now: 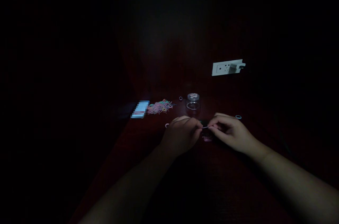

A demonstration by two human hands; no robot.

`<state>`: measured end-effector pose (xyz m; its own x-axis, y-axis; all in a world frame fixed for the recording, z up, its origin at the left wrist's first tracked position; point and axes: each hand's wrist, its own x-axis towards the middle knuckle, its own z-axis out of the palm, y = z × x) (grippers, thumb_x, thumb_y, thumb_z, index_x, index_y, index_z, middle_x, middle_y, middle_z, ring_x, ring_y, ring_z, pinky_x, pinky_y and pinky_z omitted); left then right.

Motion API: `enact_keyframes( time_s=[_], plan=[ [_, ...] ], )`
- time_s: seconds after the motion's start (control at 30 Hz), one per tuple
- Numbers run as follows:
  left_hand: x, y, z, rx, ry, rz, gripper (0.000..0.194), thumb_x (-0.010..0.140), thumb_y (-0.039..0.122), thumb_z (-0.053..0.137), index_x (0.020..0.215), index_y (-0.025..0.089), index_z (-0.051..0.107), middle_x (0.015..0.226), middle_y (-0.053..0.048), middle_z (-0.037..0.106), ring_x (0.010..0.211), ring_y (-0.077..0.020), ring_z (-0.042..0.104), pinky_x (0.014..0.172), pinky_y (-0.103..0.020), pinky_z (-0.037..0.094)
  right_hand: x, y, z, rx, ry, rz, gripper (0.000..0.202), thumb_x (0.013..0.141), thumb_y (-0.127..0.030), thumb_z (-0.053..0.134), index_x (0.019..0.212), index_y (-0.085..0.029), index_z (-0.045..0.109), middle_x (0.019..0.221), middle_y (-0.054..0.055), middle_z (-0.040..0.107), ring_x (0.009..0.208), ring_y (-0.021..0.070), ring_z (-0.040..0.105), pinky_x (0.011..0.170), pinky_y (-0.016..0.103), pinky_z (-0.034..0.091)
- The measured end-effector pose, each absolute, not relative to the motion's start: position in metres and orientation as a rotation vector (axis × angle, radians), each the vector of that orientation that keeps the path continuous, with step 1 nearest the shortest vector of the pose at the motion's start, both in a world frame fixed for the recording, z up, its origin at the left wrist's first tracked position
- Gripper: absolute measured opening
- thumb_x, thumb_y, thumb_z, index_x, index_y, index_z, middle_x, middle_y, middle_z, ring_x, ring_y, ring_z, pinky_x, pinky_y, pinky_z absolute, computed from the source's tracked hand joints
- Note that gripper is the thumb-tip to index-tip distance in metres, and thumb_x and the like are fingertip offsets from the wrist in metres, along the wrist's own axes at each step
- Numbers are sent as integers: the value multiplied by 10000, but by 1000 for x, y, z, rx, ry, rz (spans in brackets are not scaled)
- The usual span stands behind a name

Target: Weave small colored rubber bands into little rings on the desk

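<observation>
A thin pale band (205,127) is stretched between my two hands above the dark red table. My left hand (182,133) pinches its left end, and my right hand (230,131) pinches the other end between thumb and forefinger. Just below the band lies a small pinkish bundle (207,138). Behind my hands stands a clear round jar (193,103) with a patterned lid. A pile of colourful small bands (160,107) lies beyond my left hand. One pale ring (166,125) is partly hidden by my left hand.
A lit phone (140,109) lies left of the pile. A small ring (180,98) is near the jar, and a blue ring (238,117) lies beyond my right hand. A white wall socket (227,67) holds a plug at the back right. The surroundings are very dark.
</observation>
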<state>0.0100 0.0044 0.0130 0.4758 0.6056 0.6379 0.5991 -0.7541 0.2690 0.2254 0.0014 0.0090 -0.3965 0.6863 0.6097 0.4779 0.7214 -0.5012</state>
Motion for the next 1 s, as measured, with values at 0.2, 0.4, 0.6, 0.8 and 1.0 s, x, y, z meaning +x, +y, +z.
enact_keyframes(
  time_s=[0.2,0.4,0.6,0.8,1.0],
  plan=[
    [5,5,11,2682,1093,1154,45,869,243,626,914,239,632,932,27,719,882,-167,638,822,-338,501,237,4,14,-900,-2077,257,129,886,-256,616,800,-178,673,706,8,557,648,140,539,605,267,433],
    [6,3,12,2698,1009,1160,121,865,300,652,967,240,627,942,10,718,890,-173,640,812,-340,509,228,-3,18,-854,-2131,277,129,888,-252,606,804,-187,681,696,8,559,637,135,538,595,258,432],
    [10,-1,18,2679,975,1239,98,880,269,620,972,234,623,899,22,721,827,-143,649,753,-297,511,225,-8,21,-842,-2146,307,101,886,-230,606,820,-191,673,680,-5,532,625,130,529,590,253,428],
    [8,0,15,2700,979,1267,93,879,282,628,958,233,626,896,31,718,821,-134,643,761,-290,501,230,-8,23,-842,-2127,307,95,880,-232,612,818,-193,674,681,1,537,615,134,525,572,260,419],
    [8,1,15,2702,1042,1236,92,890,275,591,960,232,633,899,18,710,834,-135,638,772,-293,507,234,-7,24,-863,-2091,255,99,878,-261,620,814,-199,661,674,4,541,604,135,521,573,262,422]
  ],
)
